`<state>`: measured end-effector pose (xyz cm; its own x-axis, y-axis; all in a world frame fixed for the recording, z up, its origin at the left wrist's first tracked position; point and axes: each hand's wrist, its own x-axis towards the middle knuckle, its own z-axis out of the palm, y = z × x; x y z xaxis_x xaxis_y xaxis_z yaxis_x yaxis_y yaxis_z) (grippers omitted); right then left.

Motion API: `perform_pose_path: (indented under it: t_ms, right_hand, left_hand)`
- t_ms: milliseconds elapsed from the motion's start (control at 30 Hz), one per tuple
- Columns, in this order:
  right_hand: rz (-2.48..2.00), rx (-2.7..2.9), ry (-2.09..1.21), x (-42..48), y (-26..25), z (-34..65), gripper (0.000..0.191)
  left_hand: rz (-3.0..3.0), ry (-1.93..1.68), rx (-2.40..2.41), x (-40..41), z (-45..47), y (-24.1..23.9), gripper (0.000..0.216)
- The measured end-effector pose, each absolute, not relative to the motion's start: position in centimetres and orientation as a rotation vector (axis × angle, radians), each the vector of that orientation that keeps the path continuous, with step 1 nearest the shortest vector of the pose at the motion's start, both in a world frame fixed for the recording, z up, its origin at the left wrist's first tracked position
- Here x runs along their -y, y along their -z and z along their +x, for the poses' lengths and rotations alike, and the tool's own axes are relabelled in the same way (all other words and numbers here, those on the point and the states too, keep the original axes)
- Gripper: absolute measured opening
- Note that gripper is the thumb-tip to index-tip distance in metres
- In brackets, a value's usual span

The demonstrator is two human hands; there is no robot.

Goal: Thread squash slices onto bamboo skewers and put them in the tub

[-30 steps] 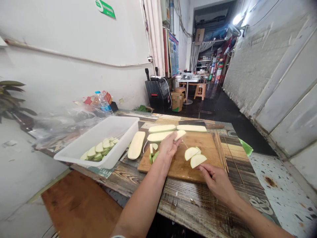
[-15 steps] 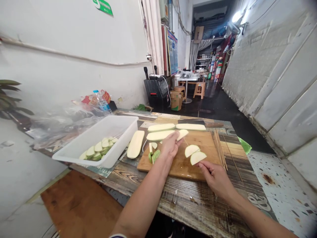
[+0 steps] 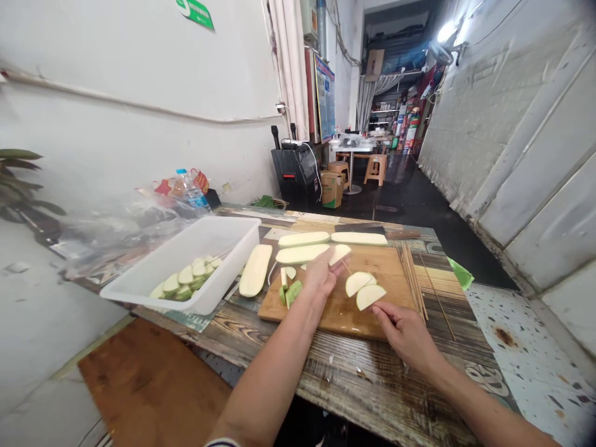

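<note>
Fingers of the right hand pinch a thin wooden skewer already carrying pale half-moon slices over the brown wooden board, the left hand pinches another pale slice, and green-skinned cut pieces on the board's left and long pale halves beyond it remain unthreaded.

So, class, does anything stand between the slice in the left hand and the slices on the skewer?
Only the skewer's bare end, pointing from the threaded slices toward the held slice in the left hand; nothing else visible stands between. Whether it touches is unclear.
</note>
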<state>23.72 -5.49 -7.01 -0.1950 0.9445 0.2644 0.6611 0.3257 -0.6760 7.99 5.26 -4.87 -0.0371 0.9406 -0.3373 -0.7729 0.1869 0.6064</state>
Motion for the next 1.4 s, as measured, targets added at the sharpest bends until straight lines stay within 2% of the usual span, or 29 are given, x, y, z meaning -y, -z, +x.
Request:
perform_pose_path:
  t_ms: [167, 233, 400, 467, 567, 733, 833, 900, 1067, 1167, 1267, 1333, 1400]
  right_hand:
    - [-1.389, 1.923, -0.559, 5.4, 7.1, 23.8, 0.032]
    - [-1.353, 1.800, -0.747, 5.2, 6.9, 23.6, 0.030]
    - [-1.255, 1.282, -1.491, 5.0, 6.6, 23.3, 0.034]
    - [-1.189, 1.175, -1.633, 4.9, 6.6, 23.3, 0.036]
    - [-1.233, 1.271, -1.488, 4.8, 6.6, 23.4, 0.037]
    - [-1.449, 1.852, -0.578, 4.9, 7.2, 23.7, 0.034]
    - [-1.501, 2.004, -0.319, 5.0, 7.5, 23.8, 0.036]
    - [-1.457, 1.965, -0.434, 5.0, 7.5, 23.7, 0.034]
    - [-1.292, 1.370, -1.299, 4.7, 7.3, 23.2, 0.033]
    - [-1.141, 1.094, -1.611, 4.6, 7.4, 23.0, 0.037]
    - [-1.131, 1.090, -1.608, 4.5, 7.4, 23.0, 0.038]
    - [-1.241, 1.266, -1.403, 4.5, 7.5, 23.1, 0.037]
    - [-1.355, 1.540, -1.047, 4.5, 7.8, 23.3, 0.034]
  left_hand:
    - [0.234, -1.375, -0.767, -5.1, 8.2, 4.9, 0.011]
    - [0.212, -1.368, -0.771, -5.0, 8.3, 4.7, 0.010]
    - [0.206, -1.366, -0.782, -4.9, 8.3, 4.6, 0.008]
    - [0.216, -1.363, -0.785, -5.0, 8.3, 4.8, 0.007]
    - [0.208, -1.364, -0.794, -5.1, 8.4, 5.1, 0.007]
    - [0.201, -1.378, -0.795, -5.0, 8.7, 5.5, 0.009]
    - [0.216, -1.393, -0.800, -4.9, 8.9, 5.6, 0.009]
    - [0.216, -1.400, -0.805, -4.9, 9.0, 5.7, 0.009]
    - [0.225, -1.396, -0.815, -5.0, 9.0, 5.7, 0.008]
    - [0.228, -1.408, -0.824, -5.1, 9.0, 5.8, 0.008]
    - [0.227, -1.404, -0.845, -5.1, 9.1, 5.8, 0.007]
    - [0.218, -1.400, -0.854, -5.0, 9.2, 5.7, 0.007]
    - [0.211, -1.398, -0.844, -4.8, 9.2, 5.6, 0.007]
